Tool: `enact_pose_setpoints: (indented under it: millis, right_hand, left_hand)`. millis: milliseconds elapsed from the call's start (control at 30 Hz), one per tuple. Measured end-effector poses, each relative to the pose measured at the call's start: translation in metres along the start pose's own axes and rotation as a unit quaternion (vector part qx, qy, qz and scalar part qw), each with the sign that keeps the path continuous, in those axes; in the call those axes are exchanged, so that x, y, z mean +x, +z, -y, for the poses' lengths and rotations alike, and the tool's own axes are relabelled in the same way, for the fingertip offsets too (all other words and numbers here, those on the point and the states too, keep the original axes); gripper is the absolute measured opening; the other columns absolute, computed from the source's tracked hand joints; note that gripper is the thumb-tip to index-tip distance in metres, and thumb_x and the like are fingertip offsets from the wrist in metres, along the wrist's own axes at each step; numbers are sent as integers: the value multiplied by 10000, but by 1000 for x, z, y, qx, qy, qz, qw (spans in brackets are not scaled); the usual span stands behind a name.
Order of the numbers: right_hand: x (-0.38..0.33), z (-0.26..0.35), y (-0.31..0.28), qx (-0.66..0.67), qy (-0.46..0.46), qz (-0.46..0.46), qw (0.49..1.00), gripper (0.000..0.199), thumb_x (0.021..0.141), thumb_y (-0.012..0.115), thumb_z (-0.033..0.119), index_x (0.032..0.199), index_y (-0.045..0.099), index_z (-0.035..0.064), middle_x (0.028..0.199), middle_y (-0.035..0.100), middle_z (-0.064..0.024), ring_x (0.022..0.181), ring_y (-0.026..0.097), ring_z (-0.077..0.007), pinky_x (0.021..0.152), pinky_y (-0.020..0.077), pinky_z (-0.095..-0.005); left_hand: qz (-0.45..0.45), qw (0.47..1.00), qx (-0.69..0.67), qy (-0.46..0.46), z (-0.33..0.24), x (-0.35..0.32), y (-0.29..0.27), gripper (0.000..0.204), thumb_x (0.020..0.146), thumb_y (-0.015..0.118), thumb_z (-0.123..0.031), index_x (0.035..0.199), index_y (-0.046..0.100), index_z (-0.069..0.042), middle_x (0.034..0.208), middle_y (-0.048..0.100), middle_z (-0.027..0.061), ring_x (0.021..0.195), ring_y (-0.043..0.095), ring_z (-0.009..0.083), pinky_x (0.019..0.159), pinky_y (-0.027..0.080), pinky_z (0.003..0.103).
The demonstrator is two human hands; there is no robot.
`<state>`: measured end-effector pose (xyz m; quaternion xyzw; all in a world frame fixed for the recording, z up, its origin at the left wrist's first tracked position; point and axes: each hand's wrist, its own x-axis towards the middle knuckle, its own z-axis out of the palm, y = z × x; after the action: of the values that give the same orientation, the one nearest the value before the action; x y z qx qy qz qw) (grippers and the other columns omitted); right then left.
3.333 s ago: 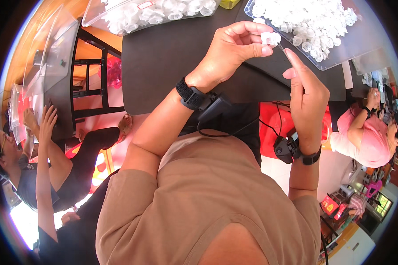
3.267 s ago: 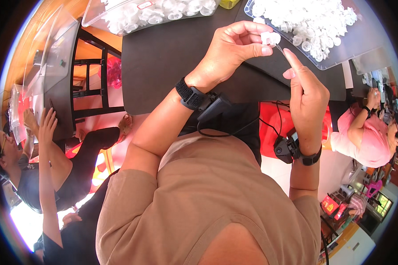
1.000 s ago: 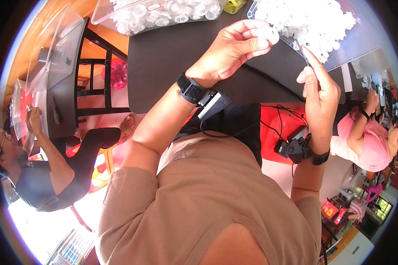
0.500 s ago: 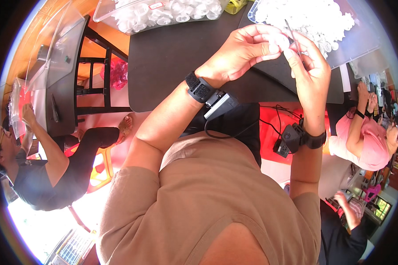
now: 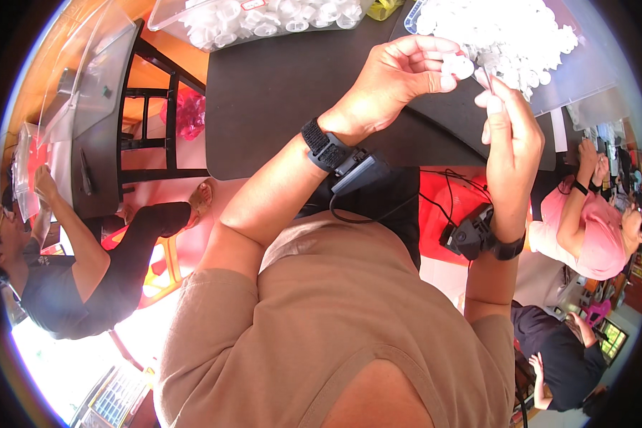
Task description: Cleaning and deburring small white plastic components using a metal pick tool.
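Dark counter (image 5: 285, 107) lies below; left fingers (image 5: 432, 83) pinch a small, rounded, brightly lit white part (image 5: 459, 67); right fingers (image 5: 508, 96) clamp a slim tool (image 5: 488, 78).

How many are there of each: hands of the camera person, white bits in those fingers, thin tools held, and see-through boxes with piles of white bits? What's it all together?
Hands: 2 (left hand, right hand)
Held white bit: 1
Thin tool: 1
Boxes: 2 (left box, right box)
Total: 6
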<state>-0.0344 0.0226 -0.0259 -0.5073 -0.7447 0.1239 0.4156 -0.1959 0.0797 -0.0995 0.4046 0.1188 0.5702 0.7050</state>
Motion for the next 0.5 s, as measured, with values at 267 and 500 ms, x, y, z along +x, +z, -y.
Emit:
enact_pose_setpoints:
  millis: [267, 500]
  right_hand:
    - [-14, 7, -1, -82, -32, 25, 996, 343, 860, 508, -45, 1172, 625, 37, 710, 540, -113, 614, 555, -197, 601, 469, -306]
    - [-14, 8, 1, -110, -27, 37, 993, 408, 875, 483, -56, 1229, 623, 90, 702, 527, -67, 620, 508, -119, 588, 440, -252]
  left_hand:
    - [-5, 999, 41, 29, 0, 0, 0, 355, 819, 670, 60, 1160, 588, 2, 1078, 661, 108, 981, 637, 156, 899, 522, 295]
    - [-6, 995, 86, 43, 0, -2, 0, 357, 816, 675, 60, 1160, 596, 5, 1050, 668, 102, 954, 641, 148, 891, 525, 296]
